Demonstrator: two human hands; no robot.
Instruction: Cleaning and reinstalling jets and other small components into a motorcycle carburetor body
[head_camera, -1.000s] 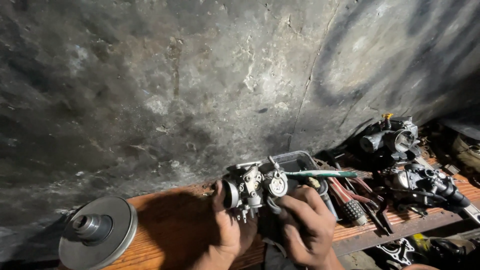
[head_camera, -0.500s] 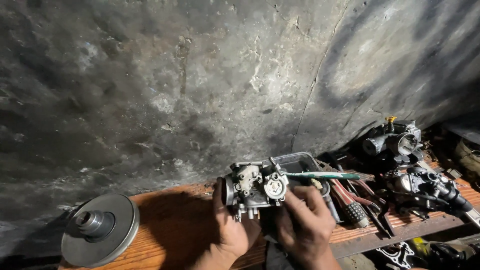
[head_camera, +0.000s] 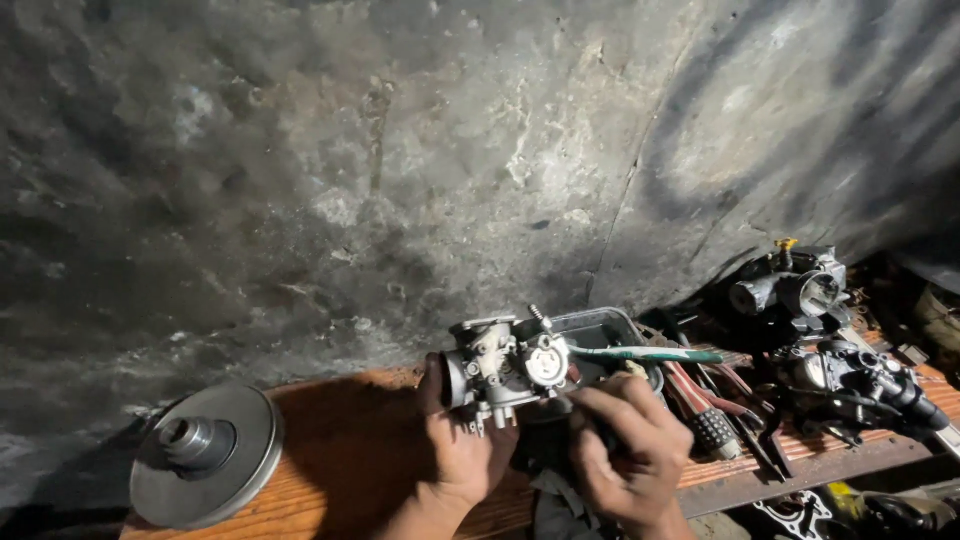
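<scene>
Currently left hand (head_camera: 462, 450) clamped round carburetor (head_camera: 505, 365) at 6 o'clock above wooden surface (head_camera: 350, 470), right hand (head_camera: 625, 450) closed on green-handled brush (head_camera: 645, 354) touching it, grey pulley disc (head_camera: 205, 455) at 8 o'clock, more carburetors (head_camera: 860, 385) at 3 o'clock

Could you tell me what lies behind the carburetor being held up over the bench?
Behind the carburetor sits a dark rectangular tray against the stained wall. A green-handled tool crosses it. The carburetor and the right hand cover most of the tray, so its contents cannot be seen.
</scene>
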